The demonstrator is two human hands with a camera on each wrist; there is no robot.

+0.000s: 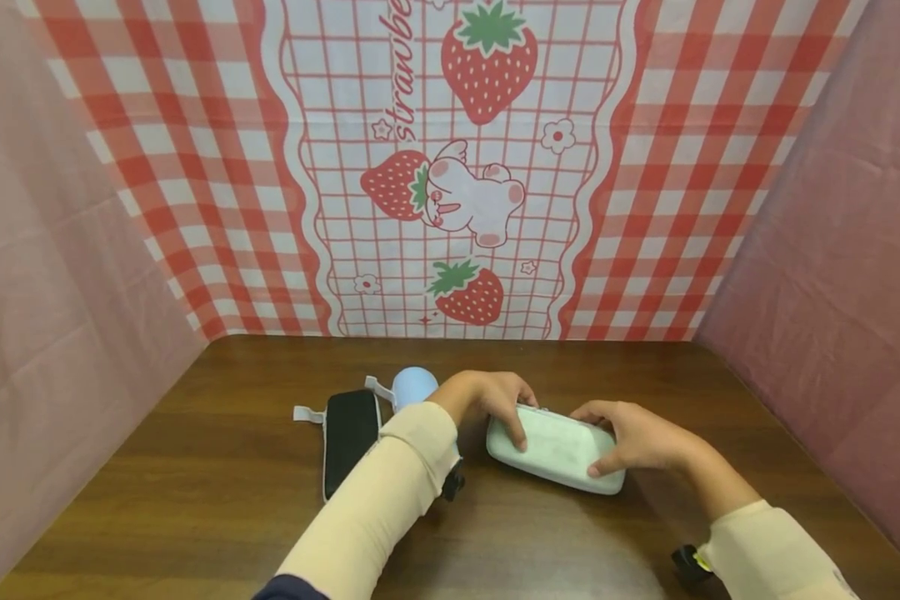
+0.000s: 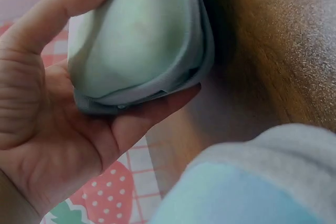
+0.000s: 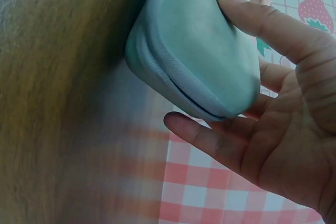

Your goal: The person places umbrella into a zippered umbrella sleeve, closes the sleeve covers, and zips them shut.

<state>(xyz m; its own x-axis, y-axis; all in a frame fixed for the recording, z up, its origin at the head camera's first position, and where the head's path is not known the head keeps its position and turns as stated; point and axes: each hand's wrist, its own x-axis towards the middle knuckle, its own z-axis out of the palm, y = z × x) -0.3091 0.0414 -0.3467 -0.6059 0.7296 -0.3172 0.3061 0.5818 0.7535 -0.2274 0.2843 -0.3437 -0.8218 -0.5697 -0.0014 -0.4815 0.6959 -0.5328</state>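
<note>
A pale mint zippered case [image 1: 555, 450] is held between both hands, tilted just above or against the brown tabletop. My left hand [image 1: 493, 396] grips its left end, thumb on the broad face and fingers behind. My right hand [image 1: 633, 435] grips the other end in the same way. In the left wrist view the rounded end of the case [image 2: 136, 40] shows a zipper seam along its edge, with fingers under it. In the right wrist view the thumb [image 3: 247, 11] presses on the case's face, and the zipper appears closed at that corner.
Left of the hands lies a black case [image 1: 348, 442] with a grey trim and strap. A light blue rounded object [image 1: 414, 387], partly hidden by the left arm, sits behind it next to another grey strap. A strawberry-print cloth [image 1: 450, 275] hangs behind the wooden table [image 1: 195, 467]; pink cloth hangs at both sides.
</note>
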